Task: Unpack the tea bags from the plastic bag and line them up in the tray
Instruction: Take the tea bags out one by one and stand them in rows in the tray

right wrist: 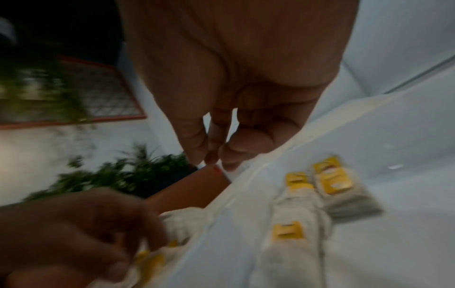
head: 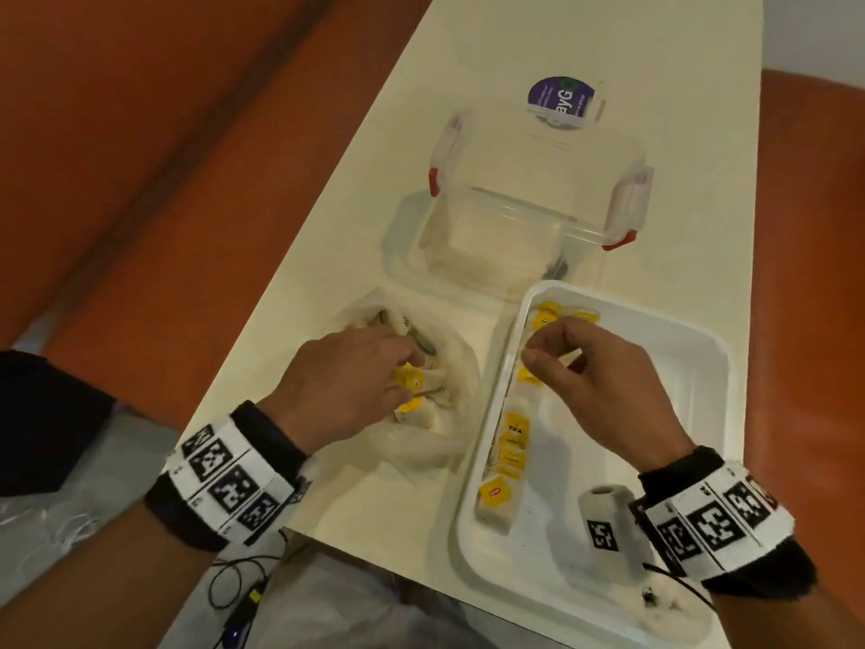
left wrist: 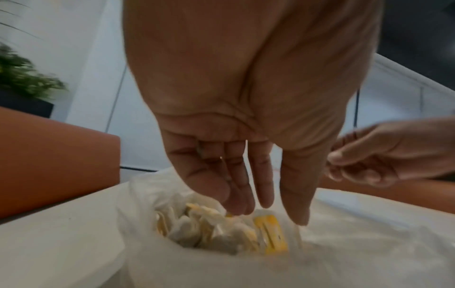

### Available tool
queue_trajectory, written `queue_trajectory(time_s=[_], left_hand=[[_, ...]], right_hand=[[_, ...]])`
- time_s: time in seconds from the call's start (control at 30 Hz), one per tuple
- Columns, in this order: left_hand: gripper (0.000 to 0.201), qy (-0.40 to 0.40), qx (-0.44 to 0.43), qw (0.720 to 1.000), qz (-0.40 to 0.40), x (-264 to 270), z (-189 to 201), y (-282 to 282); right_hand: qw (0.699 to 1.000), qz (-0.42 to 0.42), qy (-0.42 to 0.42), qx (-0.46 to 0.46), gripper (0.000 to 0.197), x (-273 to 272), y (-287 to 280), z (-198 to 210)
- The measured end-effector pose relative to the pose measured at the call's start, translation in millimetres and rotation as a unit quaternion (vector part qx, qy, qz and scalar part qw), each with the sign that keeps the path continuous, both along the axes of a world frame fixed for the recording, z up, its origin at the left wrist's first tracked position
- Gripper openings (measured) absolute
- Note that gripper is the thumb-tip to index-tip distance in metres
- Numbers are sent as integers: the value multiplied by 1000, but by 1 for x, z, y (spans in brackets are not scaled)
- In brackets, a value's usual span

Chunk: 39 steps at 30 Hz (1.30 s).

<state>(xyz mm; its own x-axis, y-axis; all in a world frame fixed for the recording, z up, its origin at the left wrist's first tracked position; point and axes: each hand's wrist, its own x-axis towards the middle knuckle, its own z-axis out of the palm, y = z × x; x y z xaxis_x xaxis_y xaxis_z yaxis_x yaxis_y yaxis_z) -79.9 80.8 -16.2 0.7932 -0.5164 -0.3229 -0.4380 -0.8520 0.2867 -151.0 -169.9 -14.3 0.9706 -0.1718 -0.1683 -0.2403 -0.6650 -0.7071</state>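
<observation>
A crumpled clear plastic bag (head: 421, 442) (left wrist: 172, 263) lies on the white table, holding several tea bags (head: 412, 381) (left wrist: 270, 233) with yellow tags. My left hand (head: 412, 372) (left wrist: 268, 216) reaches into its mouth with straight fingers and thumb on either side of one yellow-tagged tea bag, touching the pile. The white tray (head: 655, 414) (right wrist: 393, 194) sits to the right, with a row of tea bags (head: 512, 437) (right wrist: 295, 214) along its left wall. My right hand (head: 538, 353) (right wrist: 216, 159) hovers over that row, fingertips curled against the thumb, holding nothing I can see.
Behind the bag and tray stands a clear plastic container (head: 515, 236) with red clips and its lid tipped back. A purple-labelled round item (head: 561, 98) lies beyond it. The table's left edge (head: 290, 255) borders an orange surface (head: 140, 180). A cable (head: 234, 587) hangs below the near edge.
</observation>
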Motion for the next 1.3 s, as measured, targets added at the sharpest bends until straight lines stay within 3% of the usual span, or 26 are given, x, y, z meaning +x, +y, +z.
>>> queue_trajectory(time_s=[0.13, 0.27, 0.43, 0.5, 0.57, 0.63, 0.73, 0.87, 1.0, 1.07, 1.2, 1.23, 1.3], left_hand=[[41, -36, 44, 998, -29, 1, -17, -12], [32, -62, 53, 996, -20, 4, -32, -13], [9, -79, 16, 997, -7, 8, -37, -2], [8, -48, -43, 997, 30, 12, -35, 8], [12, 10, -128, 988, 92, 18, -31, 20], [18, 98, -223, 957, 156, 24, -28, 31], [20, 237, -325, 890, 214, 28, -22, 38], [20, 317, -379, 838, 231, 25, -18, 36], [18, 374, -459, 755, 280, 20, -12, 34], [16, 401, -493, 709, 306, 19, -8, 33], [9, 458, -534, 634, 322, 12, -4, 30], [11, 473, -543, 615, 323, 11, -3, 30], [34, 501, -563, 575, 320, 7, -4, 29]], right_hand=[[966, 216, 65, -125, 29, -14, 45, 15], [909, 328, 82, -245, 42, -15, 79, 3], [894, 307, 51, -322, 5, -4, 85, -20], [895, 292, 30, -335, 19, -5, 81, -29], [899, 276, 14, -340, 16, -6, 78, -31], [908, 262, -12, -325, 13, -8, 75, -31], [919, 242, -17, -311, 11, -8, 74, -27], [925, 241, -19, -292, 8, -9, 75, -29], [931, 232, -23, -282, 4, -12, 74, -28], [936, 239, 4, -257, 13, -11, 71, -22], [962, 213, 78, -149, 52, -5, 64, -5], [973, 192, 70, -105, 59, -4, 63, -1], [989, 140, 52, -9, 63, -3, 62, 4]])
